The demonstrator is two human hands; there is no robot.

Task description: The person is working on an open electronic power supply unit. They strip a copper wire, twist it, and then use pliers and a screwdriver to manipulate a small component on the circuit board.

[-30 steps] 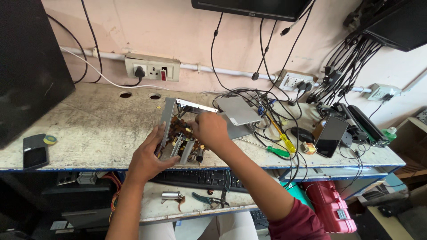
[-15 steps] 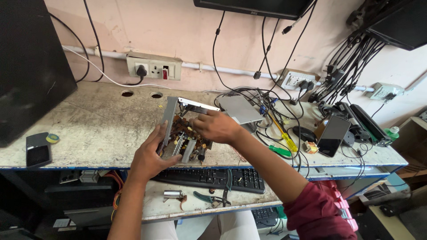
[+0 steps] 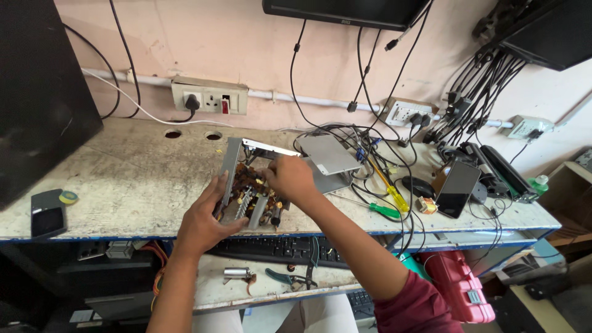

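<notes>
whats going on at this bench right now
A person is working on an opened power supply unit on a worn workbench. The left hand grips its metal casing from the near left side, while the right hand reaches in over the circuit board from above. Beside it lie a loose metal cover, a yellow screwdriver, a green screwdriver, a tangle of cables and a dark phone. A keyboard sits on the shelf below.

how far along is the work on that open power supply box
Done: the power supply stands open, and a grey metal cover lies beside it. In hand: the left hand steadies the casing while the right hand reaches into the components. Left: the cover is off, and screwdrivers lie unused.
</notes>
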